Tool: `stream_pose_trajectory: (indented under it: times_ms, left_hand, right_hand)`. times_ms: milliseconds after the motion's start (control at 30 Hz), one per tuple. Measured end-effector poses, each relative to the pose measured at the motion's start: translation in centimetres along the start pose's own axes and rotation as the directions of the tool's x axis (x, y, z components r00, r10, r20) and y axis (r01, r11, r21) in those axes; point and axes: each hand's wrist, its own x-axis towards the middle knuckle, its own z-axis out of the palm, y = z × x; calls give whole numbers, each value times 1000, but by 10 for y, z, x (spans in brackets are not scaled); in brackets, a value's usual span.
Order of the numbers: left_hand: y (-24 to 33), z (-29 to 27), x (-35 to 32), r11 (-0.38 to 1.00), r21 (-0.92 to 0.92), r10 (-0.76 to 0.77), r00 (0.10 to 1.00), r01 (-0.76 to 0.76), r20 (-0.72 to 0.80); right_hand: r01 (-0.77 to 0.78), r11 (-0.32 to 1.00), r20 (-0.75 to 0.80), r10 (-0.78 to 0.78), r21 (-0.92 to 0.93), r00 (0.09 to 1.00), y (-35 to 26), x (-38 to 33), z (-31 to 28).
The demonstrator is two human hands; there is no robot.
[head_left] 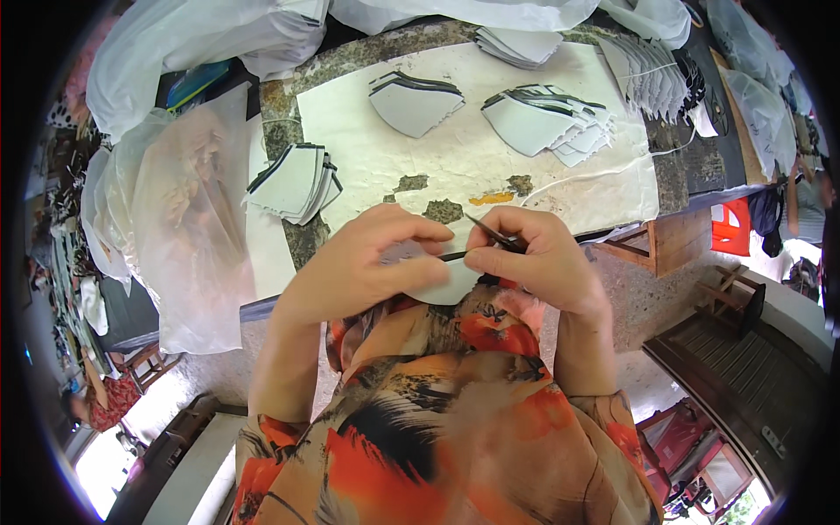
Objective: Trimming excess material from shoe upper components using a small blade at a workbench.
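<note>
My left hand (372,258) pinches a pale grey fabric piece (449,287) with a curved lower edge and a dark strip along its upper edge. It sits at the table's near edge, close to my body. In my right hand (547,258) are small dark snips (492,231), their pointed end sticking up to the left between thumb and forefinger. The fingers of that hand are closed beside the piece's right end, and whether the snips touch it I cannot tell. Beyond my hands lie a black-edged piece stack (415,107) and a fanned pile (544,122) of similar pieces.
A worn white sheet (350,122) covers the table. More black-edged pieces (297,184) lie at left, plain ones (518,45) at the far edge, and a tied bundle (646,77) at far right. Clear plastic bags (197,227) drape the left side. A wooden stool (643,245) stands at right.
</note>
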Motion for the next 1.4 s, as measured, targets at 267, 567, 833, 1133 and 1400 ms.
stream_pose_trajectory:
  times_ms: [267,567,833,1133,1400]
  left_hand:
    - [-1,4,9,942,-195,-251,959,272,130]
    - [-12,7,-7,809,-542,-210,973,226,92]
    - [-21,15,-15,844,-513,-162,986,156,34]
    - [-14,33,-19,815,-569,-161,986,109,-42]
    - [-15,43,-17,761,-646,-147,985,54,-90]
  right_hand:
    - [485,869,3,-487,-100,874,14,5,-18]
    - [396,610,81,-476,-687,876,1,-3,-3]
    - [362,730,71,-398,-580,915,2,1,8]
    - [299,804,49,-321,-514,946,-2,2,13]
    - [188,978,-26,-191,-95,981,4,4,19]
